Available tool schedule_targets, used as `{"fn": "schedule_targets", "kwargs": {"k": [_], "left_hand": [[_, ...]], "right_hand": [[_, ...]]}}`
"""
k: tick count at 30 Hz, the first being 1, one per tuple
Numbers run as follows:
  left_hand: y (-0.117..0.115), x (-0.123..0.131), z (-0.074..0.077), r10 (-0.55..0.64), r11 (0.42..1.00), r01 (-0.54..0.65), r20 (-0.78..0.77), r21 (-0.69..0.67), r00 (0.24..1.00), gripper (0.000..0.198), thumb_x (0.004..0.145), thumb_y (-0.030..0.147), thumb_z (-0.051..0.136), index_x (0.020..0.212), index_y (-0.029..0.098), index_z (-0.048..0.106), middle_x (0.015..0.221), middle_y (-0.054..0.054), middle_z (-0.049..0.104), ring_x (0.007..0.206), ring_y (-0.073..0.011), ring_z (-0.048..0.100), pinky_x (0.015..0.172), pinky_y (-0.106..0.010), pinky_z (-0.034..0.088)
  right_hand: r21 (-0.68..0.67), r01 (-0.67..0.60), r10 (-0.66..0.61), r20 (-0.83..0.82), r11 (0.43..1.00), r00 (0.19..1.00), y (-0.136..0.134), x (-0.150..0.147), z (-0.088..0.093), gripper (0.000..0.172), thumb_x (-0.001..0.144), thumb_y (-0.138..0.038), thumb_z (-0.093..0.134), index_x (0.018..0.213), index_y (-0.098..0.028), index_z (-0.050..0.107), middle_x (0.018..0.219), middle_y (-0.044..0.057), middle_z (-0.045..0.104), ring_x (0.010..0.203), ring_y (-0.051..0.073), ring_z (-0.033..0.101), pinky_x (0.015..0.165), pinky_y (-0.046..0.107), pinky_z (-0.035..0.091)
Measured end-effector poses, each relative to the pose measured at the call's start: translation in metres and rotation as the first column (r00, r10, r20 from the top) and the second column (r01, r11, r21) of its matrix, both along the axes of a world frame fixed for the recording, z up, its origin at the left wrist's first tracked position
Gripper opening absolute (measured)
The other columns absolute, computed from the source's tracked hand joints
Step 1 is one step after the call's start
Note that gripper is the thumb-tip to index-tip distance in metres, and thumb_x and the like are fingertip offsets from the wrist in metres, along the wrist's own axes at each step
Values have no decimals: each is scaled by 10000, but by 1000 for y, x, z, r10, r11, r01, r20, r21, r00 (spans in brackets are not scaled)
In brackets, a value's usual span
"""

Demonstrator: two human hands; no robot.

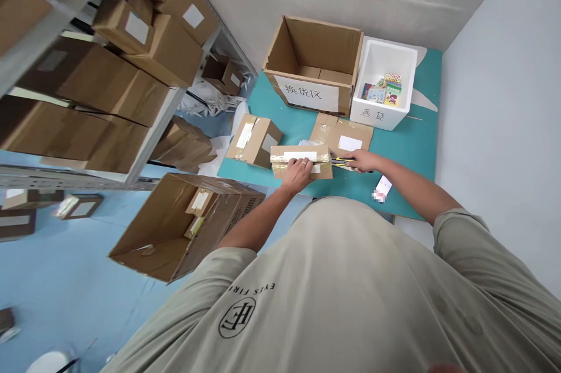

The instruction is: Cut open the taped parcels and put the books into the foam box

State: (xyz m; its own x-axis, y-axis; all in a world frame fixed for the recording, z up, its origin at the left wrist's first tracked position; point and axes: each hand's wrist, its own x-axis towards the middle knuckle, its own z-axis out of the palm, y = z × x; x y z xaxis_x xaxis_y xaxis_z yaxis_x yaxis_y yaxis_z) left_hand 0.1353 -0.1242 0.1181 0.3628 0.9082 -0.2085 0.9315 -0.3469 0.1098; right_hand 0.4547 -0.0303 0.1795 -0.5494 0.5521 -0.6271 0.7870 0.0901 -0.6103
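A taped cardboard box [276, 154] with a white label on top lies near the table's front edge. My left hand [299, 174] grips its near side, fingers bent over the top. In my right hand [364, 160] is a yellow and black utility knife [344, 161], its tip against the box's right end. Whether the blade is in the tape is too small to tell. Behind the box, a flatter cardboard box [326, 127] with a white label lies on the table. Another taped carton [254, 140] sits to the left.
On the teal table [403, 156] stand a large open carton [313, 92] and a white foam box [388, 118] holding small colourful booklets. A phone-like item [383, 186] lies at right. Shelves [144, 145] of boxes and an open carton [175, 232] are at left.
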Motion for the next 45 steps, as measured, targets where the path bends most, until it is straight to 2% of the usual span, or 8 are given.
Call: {"fn": "schedule_targets", "kwargs": {"k": [4,11,19,23,27,35,40,45], "left_hand": [[4,-4,-2,9,1000,-9,10,-13,1000,455,933,354,866,1342,214,724,1364,-248,755,1307,-470,691,1125,-570,459],[12,-5,-1,-14,999,14,-4,-36,1000,449,933,323,803,1353,192,717,1389,-264,739,1336,-475,668,1136,-586,457],[17,-7,3,-49,997,48,-6,-52,999,467,919,286,803,1362,187,696,1417,-266,726,1329,-475,661,1119,-580,453],[21,-4,1,-51,998,51,2,-46,999,478,921,283,821,1367,178,684,1417,-265,728,1327,-471,668,1107,-571,456],[22,-4,-3,-76,997,76,13,-23,997,465,923,294,846,1346,190,683,1400,-256,739,1318,-475,674,1095,-570,460],[22,-14,-14,-103,995,102,50,22,993,416,936,312,849,1301,187,693,1363,-262,743,1291,-466,686,1081,-573,468],[23,-16,-23,-131,990,127,76,59,988,423,918,309,904,1275,189,713,1334,-250,749,1273,-459,691,1084,-567,465],[28,-21,-28,-159,985,152,87,85,983,503,905,408,992,1271,191,724,1333,-243,758,1264,-455,699,1086,-549,466]], "right_hand": [[27,15,-15,7,1000,1000,-8,-5,9,513,1191,-336,676,1701,-319,733,1028,37,884,561,101,707,538,177,491],[15,38,-39,34,999,999,-24,9,16,497,1203,-333,660,1695,-334,735,1054,51,869,564,100,679,509,179,476],[35,93,-95,80,995,992,-33,-3,24,469,1209,-339,653,1667,-316,755,1061,59,869,574,129,689,517,216,494],[64,135,-141,113,989,984,-47,-2,34,461,1213,-367,672,1660,-308,767,997,57,869,577,154,709,563,240,516],[127,147,-166,161,981,973,-60,-6,40,458,1202,-281,653,1641,-275,784,1043,61,893,602,164,729,638,257,531],[125,248,-262,105,961,959,-76,-18,35,488,1191,-226,627,1654,-263,775,1068,48,907,616,157,734,665,241,543],[170,310,-331,112,935,937,-82,-18,28,467,1185,-290,649,1623,-243,805,1025,44,910,603,155,725,699,253,561],[246,341,-372,94,907,923,-90,-19,25,439,1208,-354,653,1599,-259,830,1014,53,916,729,195,799,794,274,576]]}}
